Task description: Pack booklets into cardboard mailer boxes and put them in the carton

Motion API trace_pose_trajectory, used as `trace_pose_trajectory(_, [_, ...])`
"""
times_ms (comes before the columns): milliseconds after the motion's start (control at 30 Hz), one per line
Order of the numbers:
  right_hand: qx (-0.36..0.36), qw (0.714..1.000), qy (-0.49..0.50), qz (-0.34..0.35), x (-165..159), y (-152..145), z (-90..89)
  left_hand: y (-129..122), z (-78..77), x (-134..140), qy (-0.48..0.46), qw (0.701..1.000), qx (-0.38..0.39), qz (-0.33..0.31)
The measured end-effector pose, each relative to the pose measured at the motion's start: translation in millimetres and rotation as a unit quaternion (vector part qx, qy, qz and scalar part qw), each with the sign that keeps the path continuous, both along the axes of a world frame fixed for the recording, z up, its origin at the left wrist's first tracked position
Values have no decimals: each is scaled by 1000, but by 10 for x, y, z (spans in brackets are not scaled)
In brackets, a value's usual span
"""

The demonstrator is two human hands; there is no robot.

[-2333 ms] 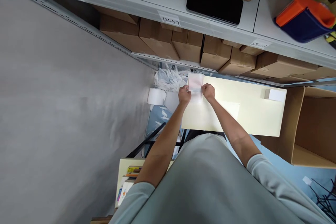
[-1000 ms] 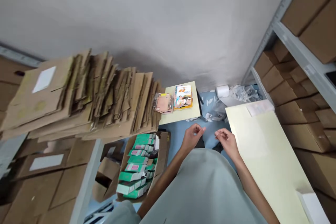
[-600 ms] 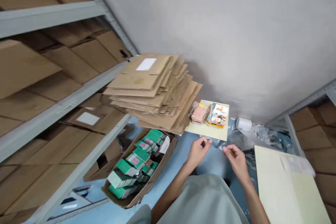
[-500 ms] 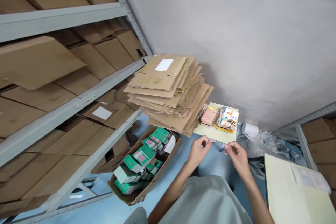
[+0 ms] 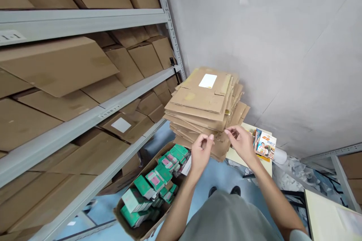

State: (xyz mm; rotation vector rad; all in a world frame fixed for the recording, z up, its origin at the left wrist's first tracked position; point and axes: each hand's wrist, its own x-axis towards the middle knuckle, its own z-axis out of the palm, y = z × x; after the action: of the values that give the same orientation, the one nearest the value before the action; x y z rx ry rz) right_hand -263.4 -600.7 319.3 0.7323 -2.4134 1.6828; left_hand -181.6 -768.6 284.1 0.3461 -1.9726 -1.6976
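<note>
Left hand (image 5: pixel 200 156), right hand (image 5: pixel 242 144): fingers (image 5: pixel 210 138) curled, grip unclear, near cardboard stack (image 5: pixel 198 98); shelf tag (image 5: pixel 13 36) ending "1-1".

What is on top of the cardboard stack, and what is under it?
On top of the cardboard stack is a white label; what supports the stack is hidden beneath it.

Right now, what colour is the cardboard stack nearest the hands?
The cardboard stack is light brown, best seen in the head view.
</note>
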Motion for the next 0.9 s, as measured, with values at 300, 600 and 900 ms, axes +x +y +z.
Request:
trace_pose_trajectory(300, [284, 928, 242, 20, -882, -707, 265, -220, 256, -518, 112, 970, 216, -21])
trace_pose_trajectory(600, [352, 862, 363, -35, -884, -791, 143, -322, 149, -739, 108, 932, 346, -11])
trace_pose_trajectory(900, [337, 895, 292, -25, -1053, -788, 245, -434, 273, -963, 140, 949, 282, -24])
